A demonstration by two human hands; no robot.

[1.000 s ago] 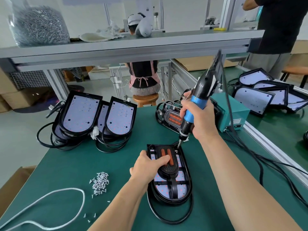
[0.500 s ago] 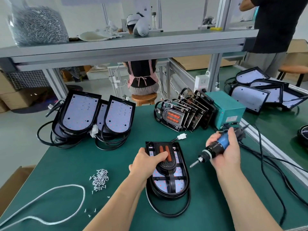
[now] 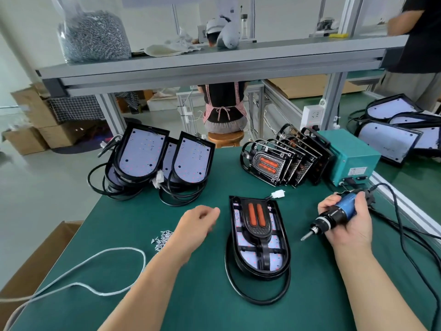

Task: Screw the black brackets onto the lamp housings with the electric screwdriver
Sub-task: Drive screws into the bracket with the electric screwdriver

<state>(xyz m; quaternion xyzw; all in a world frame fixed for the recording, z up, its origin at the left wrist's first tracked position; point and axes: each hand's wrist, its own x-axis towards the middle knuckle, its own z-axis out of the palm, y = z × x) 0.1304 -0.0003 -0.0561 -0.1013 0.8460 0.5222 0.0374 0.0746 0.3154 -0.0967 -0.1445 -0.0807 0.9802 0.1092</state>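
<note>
Slippage of the unheld black bracket (image 3: 259, 231) on the mid-bench lamp housing (image 3: 243, 243) is risked: the left hand (image 3: 195, 225) is loosely curled, empty; the electric screwdriver (image 3: 347, 207) is gripped by the right hand (image 3: 352, 226).

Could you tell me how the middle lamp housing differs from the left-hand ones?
The middle housing lies flat; the left-hand housings lean propped up. The middle housing carries a black bracket; the left-hand housings show bare boards. All share the same black-rimmed shape.
</note>
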